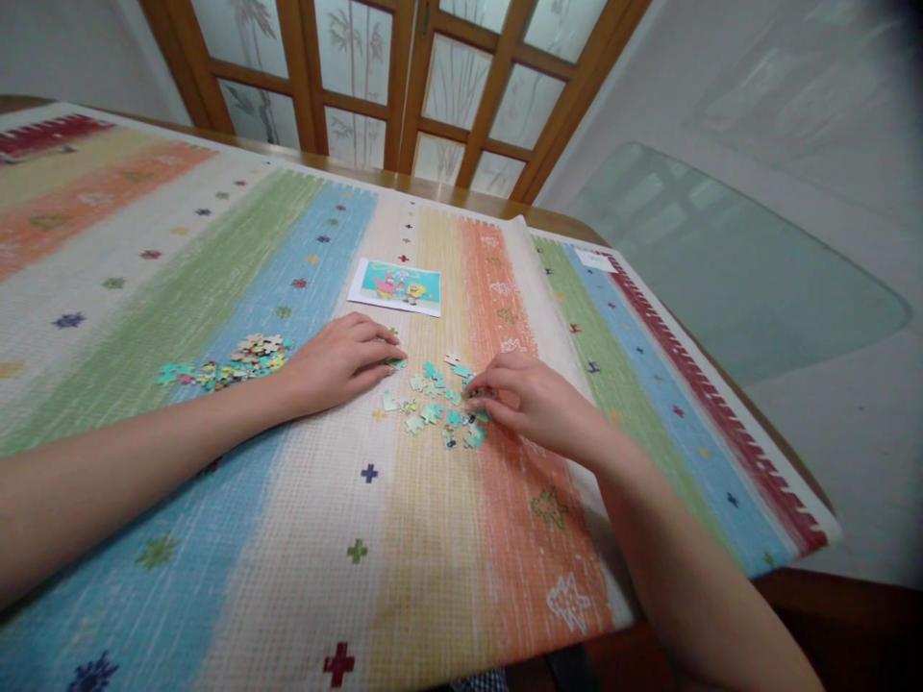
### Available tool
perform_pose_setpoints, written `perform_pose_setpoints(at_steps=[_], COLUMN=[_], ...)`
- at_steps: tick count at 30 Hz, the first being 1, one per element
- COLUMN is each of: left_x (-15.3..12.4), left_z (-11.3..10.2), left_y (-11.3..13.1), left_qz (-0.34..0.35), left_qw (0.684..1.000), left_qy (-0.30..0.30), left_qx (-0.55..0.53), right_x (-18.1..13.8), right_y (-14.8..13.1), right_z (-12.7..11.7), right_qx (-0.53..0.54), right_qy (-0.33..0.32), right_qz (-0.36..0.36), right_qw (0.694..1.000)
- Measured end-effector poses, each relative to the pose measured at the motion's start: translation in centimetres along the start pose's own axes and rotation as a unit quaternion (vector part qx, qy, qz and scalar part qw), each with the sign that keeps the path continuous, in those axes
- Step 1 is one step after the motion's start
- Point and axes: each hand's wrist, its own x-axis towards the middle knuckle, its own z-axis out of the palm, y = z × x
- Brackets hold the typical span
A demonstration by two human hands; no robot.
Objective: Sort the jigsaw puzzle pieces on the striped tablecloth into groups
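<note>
My left hand (338, 362) lies palm down on the striped mat, fingers curled together, with its fingertips pinching a small teal puzzle piece (393, 362). My right hand (530, 399) rests to the right, fingers pinched on a piece at the edge of a loose cluster of teal puzzle pieces (436, 404) scattered between both hands. A second pile of mixed-colour puzzle pieces (231, 362) lies just left of my left wrist. A small picture card (396, 285) with cartoon figures sits beyond the hands.
The striped cloth mat (288, 538) covers a wooden table, whose right edge (785, 452) runs close to my right arm. A wooden-framed door with frosted glass panes (404, 86) stands behind the table. A glass tabletop (728, 259) lies to the right.
</note>
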Motion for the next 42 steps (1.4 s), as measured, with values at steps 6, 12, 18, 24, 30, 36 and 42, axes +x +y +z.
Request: perform_pose_setpoints(at_steps=[6,12,18,24,30,36,42], left_x=[0.3,0.3,0.1,0.2,0.3,0.4,0.4], left_z=[-0.1,-0.1,0.0,0.2,0.3,0.3,0.4], left_y=[0.4,0.6,0.6,0.2,0.4,1.0,0.8], left_qz=[-0.024,-0.041,-0.033,-0.031,-0.047,-0.065,-0.067], left_qw=[1.0,0.999,0.999,0.999,0.996,0.992,0.992], left_qy=[0.011,0.014,0.017,0.029,0.03,0.026,0.025], left_qx=[0.014,0.026,0.022,0.03,0.071,0.101,0.101], right_x=[0.6,1.2,1.4,1.3,1.5,1.6,1.4], right_y=[-0.4,-0.7,-0.7,-0.8,-1.4,-1.3,-1.5], right_z=[1.0,1.8,2.3,2.0,2.4,2.5,2.7], right_qx=[-0.036,-0.063,-0.076,-0.087,-0.137,-0.14,-0.182], right_qy=[-0.009,0.009,0.026,0.03,0.03,0.046,0.076], right_qz=[0.006,0.012,0.0,0.016,0.014,0.004,0.046], right_qw=[0.999,0.998,0.997,0.996,0.99,0.989,0.979])
